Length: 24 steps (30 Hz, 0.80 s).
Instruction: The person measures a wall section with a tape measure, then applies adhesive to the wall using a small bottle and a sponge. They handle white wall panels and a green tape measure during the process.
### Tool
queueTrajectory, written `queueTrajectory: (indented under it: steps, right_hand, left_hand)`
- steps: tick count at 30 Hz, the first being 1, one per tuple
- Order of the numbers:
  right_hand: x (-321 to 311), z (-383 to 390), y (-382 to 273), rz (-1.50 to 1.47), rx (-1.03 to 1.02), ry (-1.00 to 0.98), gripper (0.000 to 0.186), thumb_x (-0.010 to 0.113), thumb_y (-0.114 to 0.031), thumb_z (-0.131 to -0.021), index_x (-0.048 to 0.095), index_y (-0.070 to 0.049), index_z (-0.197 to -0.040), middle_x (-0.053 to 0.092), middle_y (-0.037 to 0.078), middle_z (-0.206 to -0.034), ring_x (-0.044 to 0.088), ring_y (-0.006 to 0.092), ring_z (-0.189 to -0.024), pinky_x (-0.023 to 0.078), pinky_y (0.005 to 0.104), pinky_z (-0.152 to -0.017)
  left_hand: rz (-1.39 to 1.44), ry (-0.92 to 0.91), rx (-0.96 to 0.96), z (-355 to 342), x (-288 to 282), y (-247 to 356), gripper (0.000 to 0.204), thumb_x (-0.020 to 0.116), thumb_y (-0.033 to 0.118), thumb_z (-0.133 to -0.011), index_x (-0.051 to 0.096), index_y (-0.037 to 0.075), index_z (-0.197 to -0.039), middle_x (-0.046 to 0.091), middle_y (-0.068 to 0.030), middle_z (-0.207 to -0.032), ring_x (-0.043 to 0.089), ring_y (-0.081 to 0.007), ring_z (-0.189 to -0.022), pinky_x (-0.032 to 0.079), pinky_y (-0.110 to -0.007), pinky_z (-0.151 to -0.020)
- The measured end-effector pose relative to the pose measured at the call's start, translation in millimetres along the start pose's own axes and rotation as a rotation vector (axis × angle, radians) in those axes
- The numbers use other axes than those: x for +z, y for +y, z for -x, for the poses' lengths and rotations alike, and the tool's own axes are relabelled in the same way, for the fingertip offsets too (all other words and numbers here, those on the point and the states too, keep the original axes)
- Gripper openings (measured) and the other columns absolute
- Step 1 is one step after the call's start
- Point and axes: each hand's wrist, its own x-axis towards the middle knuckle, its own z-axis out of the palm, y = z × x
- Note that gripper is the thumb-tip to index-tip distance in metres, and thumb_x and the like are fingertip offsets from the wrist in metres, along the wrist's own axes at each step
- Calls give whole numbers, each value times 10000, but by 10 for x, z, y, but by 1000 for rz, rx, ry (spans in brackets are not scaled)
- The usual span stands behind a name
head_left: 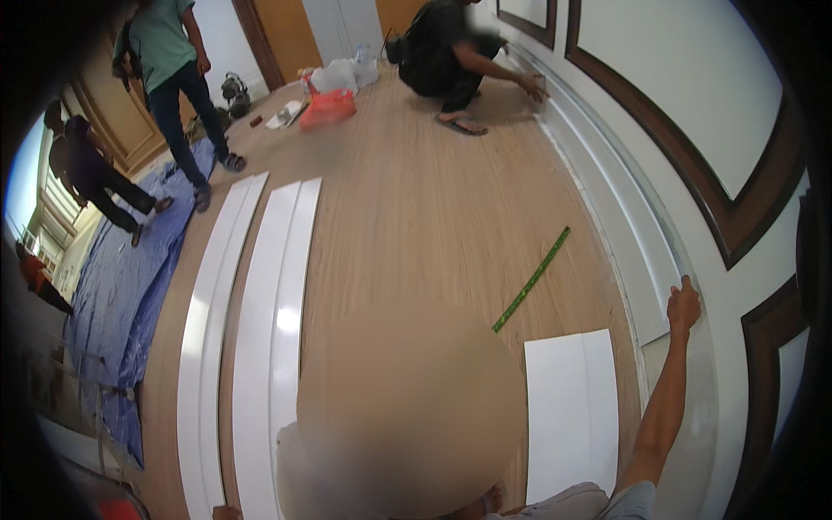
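My right hand (685, 305) reaches out to the wall at the right and closes on the near end of a long white baseboard (611, 186). The board runs along the foot of the wall. At its far end a crouching person in dark clothes (442, 52) holds a hand (532, 85) against it. Only a small part of my left hand (226, 513) shows at the bottom edge, next to the near end of a long white board (206, 321) on the floor; its fingers are mostly hidden. A large blurred patch covers the lower middle.
Another long white board (276, 321) lies parallel. A short white panel (572, 407) and a green ruler-like strip (530, 279) lie nearer the wall. Far back are an orange bag (328, 111) and clear bags (336, 78). People stand by a blue tarp (130, 277) at left.
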Motion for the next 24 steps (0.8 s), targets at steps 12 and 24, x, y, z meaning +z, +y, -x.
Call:
queueTrajectory:
  steps: [12, 24]
  right_hand:
    - [31, 77, -53, 29, -4, 11, 405, 607, -325, -988, 566, -193, -1368, 708, 189, -1120, 687, 416, -993, 538, 544, -806]
    - [-61, 215, -203, 16, -24, 36, 389, 605, -314, -994, 585, -190, -1362, 724, 190, -1066, 693, 406, -981, 540, 528, -802]
  left_hand:
    - [223, -3, -50, 495, -6, 830, 287, 611, 189, -945, 632, -30, -1130, 696, -197, -696, 671, -272, -483, 499, -374, -364]
    - [225, -26, 54, 648, 81, 1466, 314, 630, 176, -958, 620, -32, -1194, 694, -179, -686, 665, -233, -472, 480, -325, -357]
